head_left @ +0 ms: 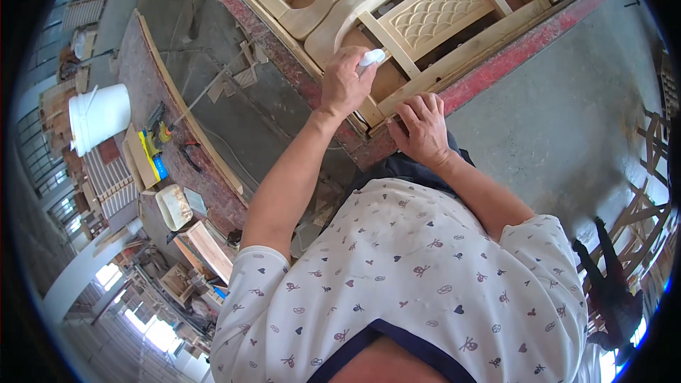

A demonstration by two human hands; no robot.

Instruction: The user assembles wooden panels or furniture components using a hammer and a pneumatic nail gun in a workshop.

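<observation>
A pale wooden frame (pixel 464 74) with curved rails and a carved scale-pattern panel (pixel 443 18) lies on a red-edged workbench (pixel 489 64). Over its near left corner, my left hand (pixel 346 85) is closed around a small white, rounded, bottle-like object (pixel 372 57). Most of that object is hidden by my fingers, so its exact kind does not show. My right hand (pixel 423 128) rests at the frame's near edge, just right of the corner. Its fingers are bent over the rail, with the thumb apart from them.
To the left, a curved-edge table (pixel 135 57) carries a white bucket (pixel 106 115), hand tools (pixel 162 130) and a cut-open pale container (pixel 174 207). Wood scraps (pixel 237 78) lie on the floor between table and bench. At far right, another person (pixel 617 291) stands near wooden racks (pixel 642 216).
</observation>
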